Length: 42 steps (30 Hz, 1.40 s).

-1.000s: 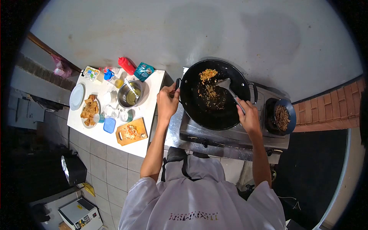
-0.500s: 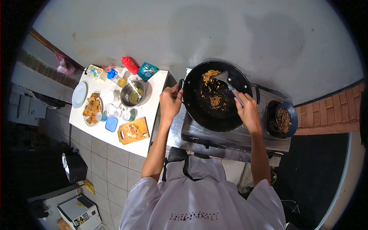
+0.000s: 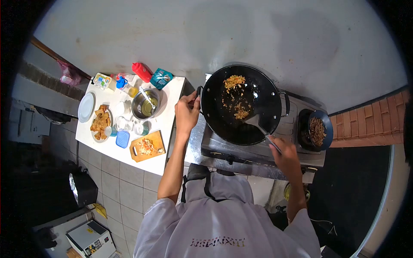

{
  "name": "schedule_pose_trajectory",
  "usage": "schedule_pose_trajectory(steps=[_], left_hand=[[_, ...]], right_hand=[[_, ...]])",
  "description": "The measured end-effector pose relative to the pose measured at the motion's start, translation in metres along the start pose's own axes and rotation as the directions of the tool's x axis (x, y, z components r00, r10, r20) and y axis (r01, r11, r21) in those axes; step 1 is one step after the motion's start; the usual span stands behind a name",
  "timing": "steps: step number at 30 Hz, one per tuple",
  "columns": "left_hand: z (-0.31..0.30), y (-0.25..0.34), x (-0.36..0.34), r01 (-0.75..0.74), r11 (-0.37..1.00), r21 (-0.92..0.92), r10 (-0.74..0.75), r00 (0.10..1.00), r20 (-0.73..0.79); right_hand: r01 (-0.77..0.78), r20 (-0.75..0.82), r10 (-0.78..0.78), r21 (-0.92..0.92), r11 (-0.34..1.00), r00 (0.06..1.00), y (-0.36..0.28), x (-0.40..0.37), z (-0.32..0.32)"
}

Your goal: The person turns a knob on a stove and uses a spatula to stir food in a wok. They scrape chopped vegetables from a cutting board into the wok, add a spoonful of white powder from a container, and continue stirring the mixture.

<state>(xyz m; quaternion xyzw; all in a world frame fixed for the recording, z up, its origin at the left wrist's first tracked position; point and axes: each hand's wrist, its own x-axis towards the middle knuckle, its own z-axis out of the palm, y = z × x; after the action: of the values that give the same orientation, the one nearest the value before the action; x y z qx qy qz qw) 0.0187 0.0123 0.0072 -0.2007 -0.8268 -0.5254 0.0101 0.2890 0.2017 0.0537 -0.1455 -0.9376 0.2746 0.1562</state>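
Observation:
A large black wok (image 3: 223, 133) sits on the gas stove, and my left hand (image 3: 187, 112) is closed round its left handle. My right hand (image 3: 285, 157) grips the handle of a metal spatula (image 3: 256, 124), whose blade lies low in the wok beside the lower clump of food. Chopped, browned bits (image 3: 234, 81) form one clump near the wok's far side and a smaller one nearer the middle, with loose crumbs between them. The wok's right handle (image 3: 285, 104) is free.
Right of the wok, a smaller dark pan (image 3: 329, 131) holds brown strips. On the white table (image 3: 150, 167) at left are a cutting board (image 3: 137, 151) with chopped food, a metal bowl (image 3: 138, 112), a plate of fried pieces (image 3: 101, 122), a red bottle (image 3: 142, 72) and jars. A wall rises behind the stove.
My right hand has drawn the spatula from the far clump down toward the near side of the wok. The left hand keeps its hold on the wok handle.

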Motion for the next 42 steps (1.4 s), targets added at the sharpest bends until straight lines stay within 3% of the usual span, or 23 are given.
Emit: schedule_pose_trajectory(steps=[1, 5, 7, 11, 13, 16, 29, 34, 38, 42], left_hand=[[0.0, 0.0, 0.0, -0.001, 1.0, -0.001, 0.001, 1.0, 0.003], [-0.002, 0.003, 0.0, -0.016, 1.0, 0.015, 0.016, 1.0, 0.005], [-0.001, 0.004, 0.0, -0.013, 1.0, 0.009, 0.013, 1.0, 0.001], [-0.002, 0.003, 0.0, -0.033, 0.999, 0.034, 0.033, 0.999, -0.009], [-0.001, 0.003, 0.0, -0.031, 0.998, 0.045, 0.031, 0.999, -0.009], [-0.001, 0.0, 0.0, -0.029, 0.999, 0.044, 0.03, 0.999, -0.015], [-0.002, 0.004, -0.001, -0.003, 0.999, 0.032, 0.003, 1.0, -0.013], [-0.002, 0.004, -0.001, 0.064, 0.998, 0.023, -0.064, 0.998, 0.023], [0.001, 0.0, 0.0, 0.077, 0.997, 0.007, -0.077, 0.997, 0.003], [-0.001, 0.003, 0.0, 0.024, 0.998, 0.06, -0.024, 1.0, -0.004]], right_hand=[[0.069, -0.063, -0.069, -0.002, 0.998, 0.996, 0.002, -0.003, 0.006], [0.061, -0.074, -0.061, 0.007, 0.998, 0.995, 0.011, 0.005, 0.021], [0.028, -0.094, -0.019, 0.096, 0.995, 0.995, 0.008, 0.016, 0.026], [0.059, -0.09, -0.054, 0.055, 0.997, 0.994, 0.014, 0.036, 0.034], [-0.011, -0.09, 0.02, 0.105, 0.994, 0.996, 0.015, 0.047, 0.039], [0.037, -0.106, -0.027, 0.093, 0.995, 0.994, 0.021, 0.064, 0.045], [0.08, -0.179, -0.055, 0.138, 0.987, 0.982, 0.007, 0.083, 0.025], [-0.016, -0.033, 0.019, 0.083, 0.996, 0.999, 0.001, 0.038, -0.022], [-0.089, 0.078, 0.087, 0.022, 0.996, 0.993, 0.006, 0.011, -0.023], [0.021, 0.011, -0.023, 0.145, 0.989, 1.0, 0.016, 0.011, 0.0]])
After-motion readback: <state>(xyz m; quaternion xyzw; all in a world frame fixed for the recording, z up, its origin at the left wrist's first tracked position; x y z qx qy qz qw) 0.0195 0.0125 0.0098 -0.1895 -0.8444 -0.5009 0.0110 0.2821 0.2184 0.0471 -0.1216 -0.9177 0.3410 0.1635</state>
